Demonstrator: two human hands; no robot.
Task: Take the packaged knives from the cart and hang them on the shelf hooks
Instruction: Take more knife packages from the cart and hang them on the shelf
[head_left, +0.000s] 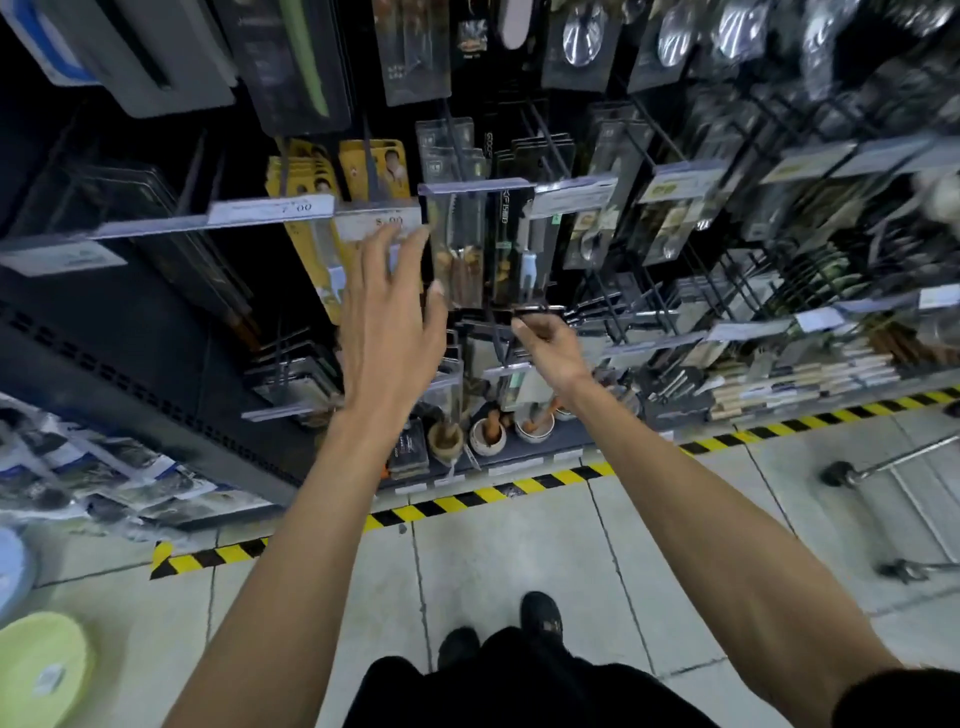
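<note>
**A:** Where's the pack?
**B:** Knife pack (519, 249) hangs just R of the 5.00 price tag (382, 224). Your right hand (545, 345), fingers curled, looks to pinch its bottom edge.
**A:** Left?
**B:** Left hand (387, 312) is spread wide and holds nothing, fingertips at the tag.
**A:** Handling?
**B:** Prob light. Stiff card w/ slick plastic front, so grip the edges, not the face.

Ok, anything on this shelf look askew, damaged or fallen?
Nothing stands out: the knife packages hang in rows on their hooks, the right hand pinching one's lower edge. Blur would hide fine damage.
</note>
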